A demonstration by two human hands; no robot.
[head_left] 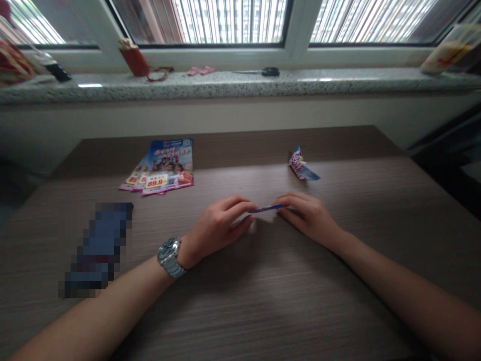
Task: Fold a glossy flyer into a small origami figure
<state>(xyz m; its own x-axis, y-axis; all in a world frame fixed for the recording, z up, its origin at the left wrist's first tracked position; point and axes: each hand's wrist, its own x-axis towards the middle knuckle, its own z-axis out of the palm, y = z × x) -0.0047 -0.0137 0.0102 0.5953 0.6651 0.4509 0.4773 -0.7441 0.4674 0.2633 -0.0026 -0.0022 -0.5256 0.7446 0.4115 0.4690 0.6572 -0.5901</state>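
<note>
A thin strip of folded paper (266, 208), blue and printed, is seen nearly edge-on between my two hands. My left hand (221, 223), with a metal watch on the wrist, pinches its left end between thumb and fingers. The right end is pinched by my right hand (308, 215). Beyond my right hand lies a folded paper piece (300, 166) with pink and blue print. Several colourful flyers (171, 168) are fanned out behind and to the left of my left hand.
On the brown table (233, 311), a blurred-out dark flat object (99, 245) lies beside my left forearm. The stone windowsill (225, 90) behind holds scissors (268, 71), pink items (201, 70), a red packet (134, 60) and a bag (449, 52).
</note>
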